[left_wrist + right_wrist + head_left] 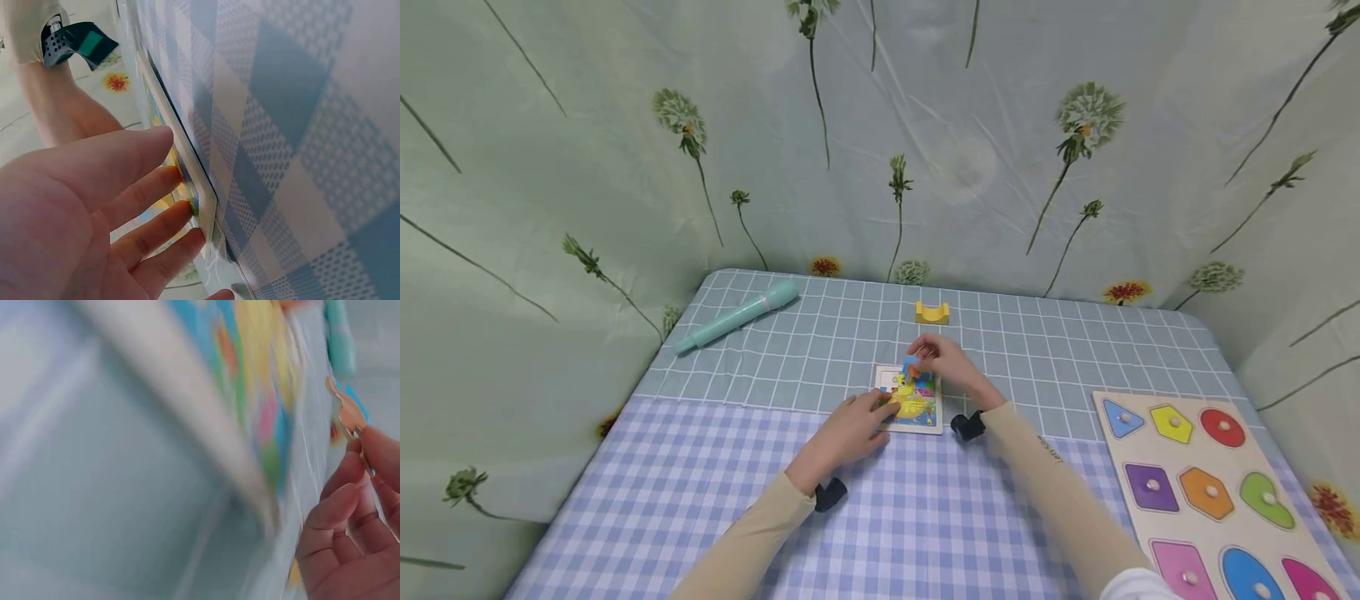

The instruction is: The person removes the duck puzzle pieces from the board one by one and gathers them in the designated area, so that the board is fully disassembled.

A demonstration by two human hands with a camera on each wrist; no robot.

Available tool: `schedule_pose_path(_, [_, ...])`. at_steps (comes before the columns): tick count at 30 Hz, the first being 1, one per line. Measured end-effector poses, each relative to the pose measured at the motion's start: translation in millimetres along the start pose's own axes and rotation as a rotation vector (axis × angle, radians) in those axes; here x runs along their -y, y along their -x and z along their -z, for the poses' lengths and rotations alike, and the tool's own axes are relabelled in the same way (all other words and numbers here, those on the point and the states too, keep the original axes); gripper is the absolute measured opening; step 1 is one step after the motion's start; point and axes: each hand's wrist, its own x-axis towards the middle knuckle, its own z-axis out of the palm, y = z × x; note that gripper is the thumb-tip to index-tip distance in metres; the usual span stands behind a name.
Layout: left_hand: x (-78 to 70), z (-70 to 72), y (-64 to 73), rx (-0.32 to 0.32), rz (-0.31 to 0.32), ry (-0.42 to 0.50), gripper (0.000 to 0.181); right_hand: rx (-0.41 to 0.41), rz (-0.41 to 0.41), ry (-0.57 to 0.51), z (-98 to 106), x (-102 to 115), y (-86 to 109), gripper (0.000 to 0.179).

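My right hand [951,364] pinches a small jigsaw piece [352,412], blue and orange with a knobbed edge, between thumb and fingers. It holds the piece over the upper part of a small picture puzzle [917,430] that shows a yellow duck. A pale patch lies at the puzzle's top left corner. On the puzzle's left side rests my left hand [850,429], fingers extended. Up close in the left wrist view, its fingertips [190,212] lie on the puzzle by the pale rim [206,200]. The right wrist view is blurred around the puzzle.
Behind the puzzle sits a yellow curved block [932,314]. A teal tapered tube [737,318] lies at the back left. A large wooden shape board [1165,442] with knobbed pieces covers the right side. Flowered curtain [865,142] surrounds the checked tablecloth [700,467].
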Motion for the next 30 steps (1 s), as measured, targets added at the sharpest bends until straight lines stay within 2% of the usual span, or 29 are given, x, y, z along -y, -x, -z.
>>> schedule_pose_path(4, [-0.8, -1.1, 0.8, -0.006, 0.013, 0.015, 0.046, -0.051, -0.136, -0.029, 30.5, -13.0, 9.0, 0.020])
schedule_pose_path(8, [-1.7, -2.3, 0.7, -0.020, 0.016, 0.010, 0.045, -0.017, -0.192, 0.026, 50.0, -26.3, 15.1, 0.018])
schedule_pose_path(12, [-3.8, -3.3, -1.6, -0.038, 0.012, 0.027, 0.043, 0.021, -0.144, 0.105, 53.8, -33.1, 17.7, 0.016])
schedule_pose_path(18, [-9.3, -4.9, -9.3, -0.016, -0.015, 0.070, 0.047, -0.026, -0.091, 0.287, 45.6, -33.6, 18.6, 0.009])
schedule_pose_path(22, [-11.1, -7.4, -11.4, 0.005, -0.015, 0.065, 0.048, -0.037, -0.052, 0.395, 40.8, -32.3, 18.9, 0.007])
schedule_pose_path(26, [-11.6, -9.4, -11.7, -0.002, -0.016, 0.053, 0.048, -0.035, -0.007, 0.479, 38.3, -30.5, 19.4, 0.009])
schedule_pose_path(28, [-12.2, -9.8, -12.0, -0.005, -0.018, 0.047, 0.048, -0.046, 0.005, 0.491, 37.0, -28.0, 19.6, 0.010])
schedule_pose_path(30, [-12.6, -10.0, -12.2, -0.008, -0.020, 0.045, 0.049, -0.048, 0.029, 0.444, 34.9, -24.2, 19.3, 0.011])
